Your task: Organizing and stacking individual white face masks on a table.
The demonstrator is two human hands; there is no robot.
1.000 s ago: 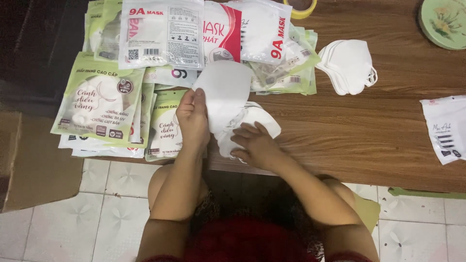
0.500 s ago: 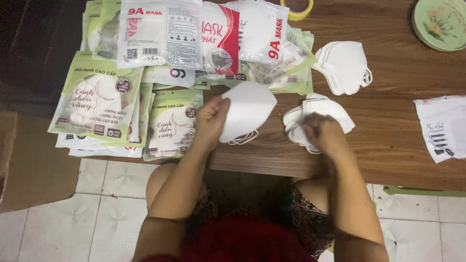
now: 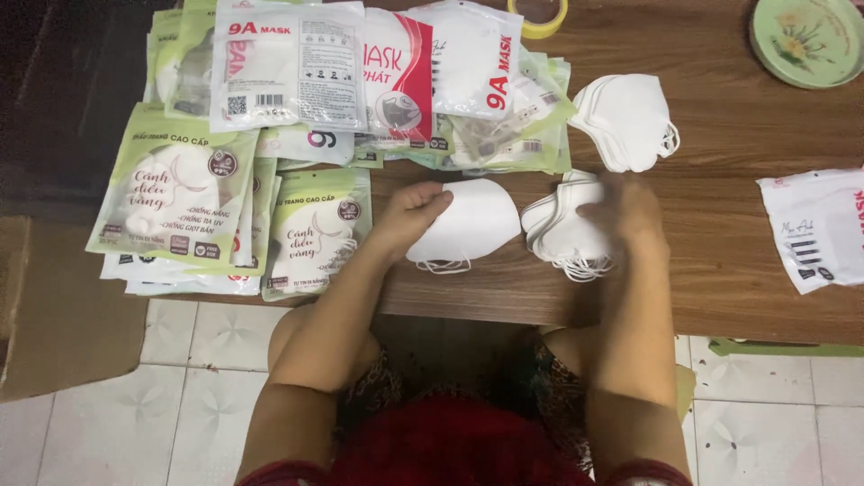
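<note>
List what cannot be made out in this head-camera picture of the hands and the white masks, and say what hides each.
- Right hand: motion-blurred, so its grip on the mask stack is unclear.
- Mask count in that stack: edges overlap, too fine.
- Left hand: its fingertips are hidden behind the single mask.
- Green plate: cut by the frame's edge.

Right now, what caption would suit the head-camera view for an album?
Left hand holds a white mask; right hand rests on a mask stack on a wooden table.
</note>
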